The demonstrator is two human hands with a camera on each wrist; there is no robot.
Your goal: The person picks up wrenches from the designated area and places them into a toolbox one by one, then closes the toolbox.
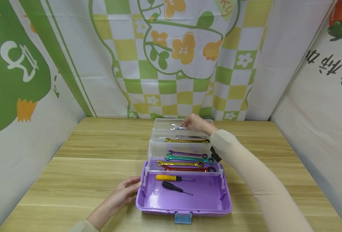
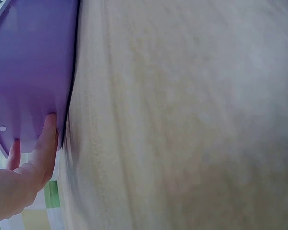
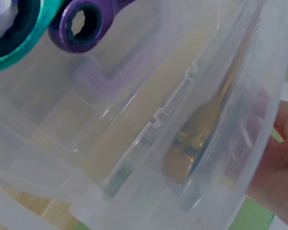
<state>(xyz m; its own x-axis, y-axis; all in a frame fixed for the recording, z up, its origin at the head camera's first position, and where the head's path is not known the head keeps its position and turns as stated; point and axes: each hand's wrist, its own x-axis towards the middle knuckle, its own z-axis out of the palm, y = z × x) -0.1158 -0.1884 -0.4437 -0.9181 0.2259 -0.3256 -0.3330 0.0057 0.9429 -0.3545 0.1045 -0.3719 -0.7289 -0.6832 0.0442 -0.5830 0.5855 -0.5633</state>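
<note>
A purple toolbox stands with its clear plastic trays raised in steps behind it. Over the rearmost tray my right hand grips a silver combination wrench whose open end points left. My left hand rests against the box's left side; in the left wrist view its fingers lie along the purple wall. In the trays lie another silver wrench, a gold one, a purple one, a teal one, a second gold one and a red one.
A yellow-handled screwdriver and a black-handled screwdriver lie in the box's bottom. The blue latch hangs at its front. Around the wooden table hang printed cloths, one right behind the trays.
</note>
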